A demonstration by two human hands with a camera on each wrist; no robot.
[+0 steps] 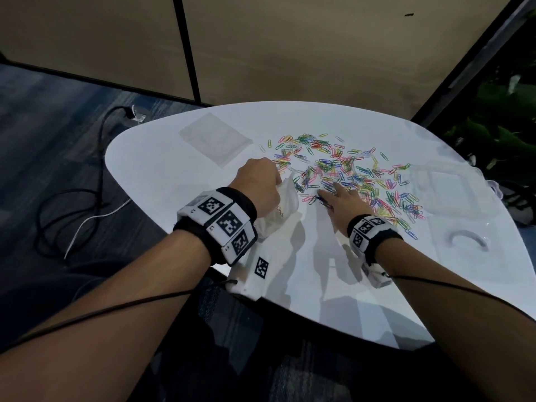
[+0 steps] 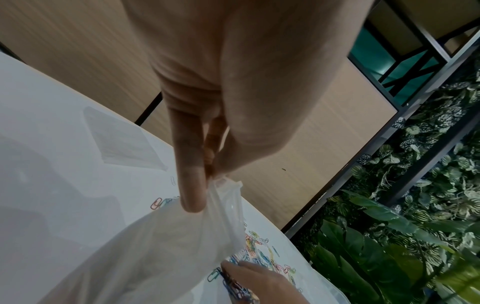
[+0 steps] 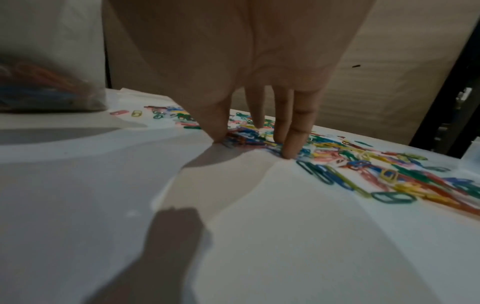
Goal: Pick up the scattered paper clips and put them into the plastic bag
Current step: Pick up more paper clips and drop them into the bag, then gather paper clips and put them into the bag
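Paper clips (image 1: 348, 175) in red, pink, yellow, green and blue spread across the centre of a white table (image 1: 174, 158), with a few white ones at the edges of the scatter. Left of centre, a translucent whitish plastic bag (image 1: 285, 198) shows a blur of the same mixed colours inside in the right wrist view. Both wrists carry black bands (image 1: 243, 204) with white blocks printed in black-and-white square codes. Beige panels (image 1: 290, 53) with black dividers fill the top of the frame; blue-grey carpet (image 1: 43, 126) with a black cable (image 1: 100, 158) lies at left, green leaves (image 1: 504, 117) at right.
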